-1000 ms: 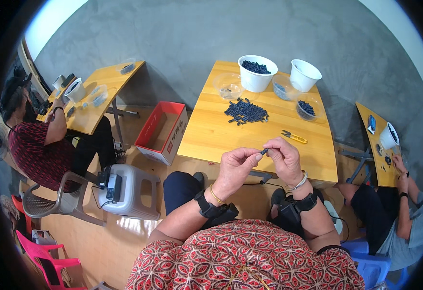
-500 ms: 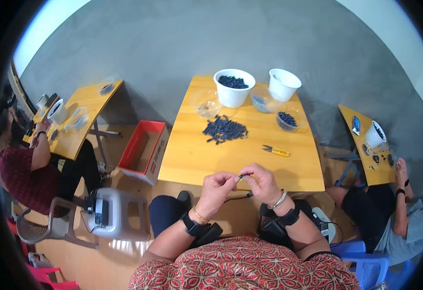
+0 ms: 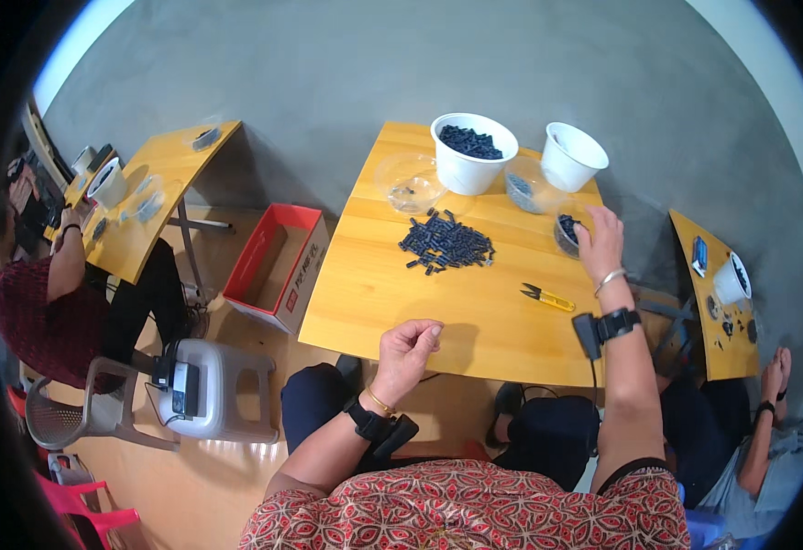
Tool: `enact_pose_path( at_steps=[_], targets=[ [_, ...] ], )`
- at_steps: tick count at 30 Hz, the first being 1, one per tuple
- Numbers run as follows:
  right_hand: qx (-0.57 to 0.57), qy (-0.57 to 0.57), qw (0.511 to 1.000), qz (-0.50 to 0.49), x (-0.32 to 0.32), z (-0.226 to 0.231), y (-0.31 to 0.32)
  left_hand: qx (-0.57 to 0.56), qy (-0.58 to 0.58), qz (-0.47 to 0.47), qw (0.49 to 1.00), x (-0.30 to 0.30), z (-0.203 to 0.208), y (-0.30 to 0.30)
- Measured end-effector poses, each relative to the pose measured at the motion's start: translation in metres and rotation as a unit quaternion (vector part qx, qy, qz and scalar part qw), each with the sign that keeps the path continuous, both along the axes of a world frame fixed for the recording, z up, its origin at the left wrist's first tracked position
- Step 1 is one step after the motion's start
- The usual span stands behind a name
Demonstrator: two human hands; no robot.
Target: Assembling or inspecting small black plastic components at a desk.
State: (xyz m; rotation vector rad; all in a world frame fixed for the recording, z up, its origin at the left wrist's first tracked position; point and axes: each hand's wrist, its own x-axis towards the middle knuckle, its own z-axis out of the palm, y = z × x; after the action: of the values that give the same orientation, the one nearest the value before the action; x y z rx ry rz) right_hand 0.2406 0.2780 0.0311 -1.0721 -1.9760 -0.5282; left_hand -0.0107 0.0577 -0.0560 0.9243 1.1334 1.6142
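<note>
My left hand (image 3: 408,356) is held just over the near edge of the wooden table (image 3: 346,316), its thumb pressed to the curled fingers; anything between them is too small to make out. My right hand (image 3: 602,246) reaches to a small clear bowl (image 3: 559,240) of short dark pieces at the table's right side. Its fingers are bent together at the bowl's rim, and what they pinch is hidden. A loose pile of short dark tube-like pieces (image 3: 445,242) lies mid-table. Yellow-handled thread snips (image 3: 548,297) rest nearer to me, below the right hand.
At the back stand a white tub (image 3: 470,174) full of dark pieces and another white tub (image 3: 574,163). Clear plastic containers (image 3: 411,191) sit around them. A red-rimmed box (image 3: 278,266) is on the floor at left. Other people work at tables on both sides.
My hands, earlier together pinching a small dark piece in front of me, are now apart. The right has moved forward and right to the small bowl; the left stays near the table edge.
</note>
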Motion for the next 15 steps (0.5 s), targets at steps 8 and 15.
enact_pose_path(
  at_steps=[8,15],
  targets=[
    [-0.389,0.063,0.887,0.242,-0.108,-0.049,-0.061,0.005,-0.002,0.009,1.000,-0.013,-0.009,0.003],
    [-0.292,-0.037,0.920,0.260,-0.157,-0.057,-0.049,0.022,-0.021,-0.020,0.999,-0.017,-0.012,0.002]
  ],
)
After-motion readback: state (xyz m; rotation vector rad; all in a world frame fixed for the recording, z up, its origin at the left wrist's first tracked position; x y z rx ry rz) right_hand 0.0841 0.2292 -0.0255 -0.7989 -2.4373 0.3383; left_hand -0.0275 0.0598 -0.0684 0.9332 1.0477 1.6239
